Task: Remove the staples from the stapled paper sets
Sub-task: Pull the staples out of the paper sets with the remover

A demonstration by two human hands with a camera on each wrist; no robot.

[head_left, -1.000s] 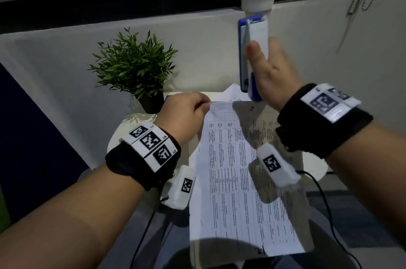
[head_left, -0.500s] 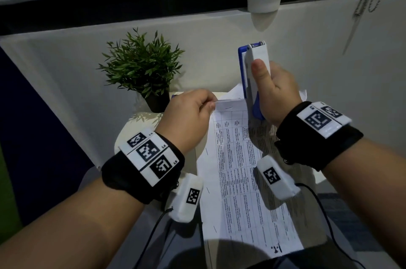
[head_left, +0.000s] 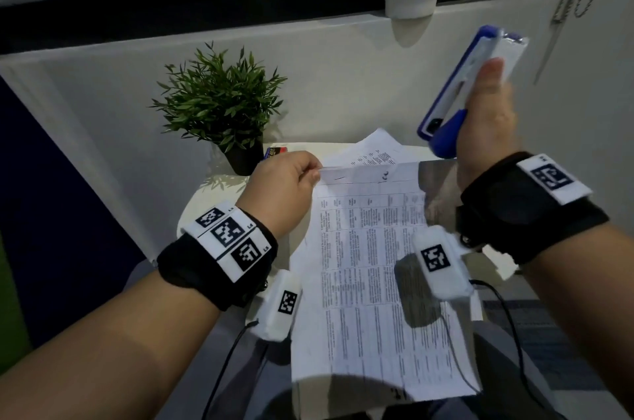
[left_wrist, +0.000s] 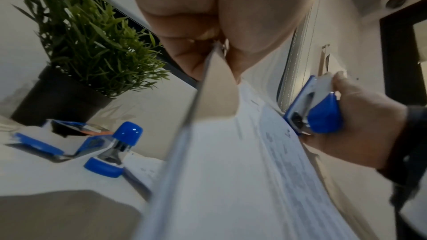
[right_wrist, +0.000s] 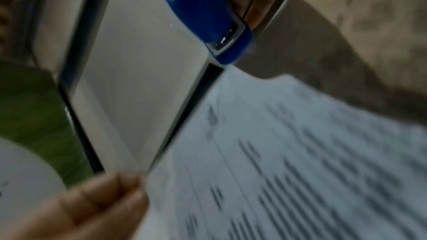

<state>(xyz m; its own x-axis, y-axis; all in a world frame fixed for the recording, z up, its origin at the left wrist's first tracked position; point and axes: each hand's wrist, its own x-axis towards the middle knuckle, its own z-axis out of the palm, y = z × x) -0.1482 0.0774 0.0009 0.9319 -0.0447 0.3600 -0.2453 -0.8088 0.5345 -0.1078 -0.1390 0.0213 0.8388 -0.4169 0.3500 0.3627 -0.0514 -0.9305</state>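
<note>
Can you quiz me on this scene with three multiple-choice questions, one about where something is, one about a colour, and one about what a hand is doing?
1. Where does the potted plant stand?
A. At the table's far left, beyond the left hand
B. On the paper set
C. In the right hand

2. What colour is the stapler in the right hand?
A. Red and black
B. Blue and white
C. Green

3. What is the left hand doing?
A. Lying flat on the table
B. Gripping the plant pot
C. Pinching the top left corner of the paper set

Answers:
1 A, the head view shows it on the table past the left hand.
2 B, its body is blue with a white top.
3 C, the left wrist view shows fingers closed on the folded corner, while the right hand holds the stapler raised, clear of the paper.
</note>
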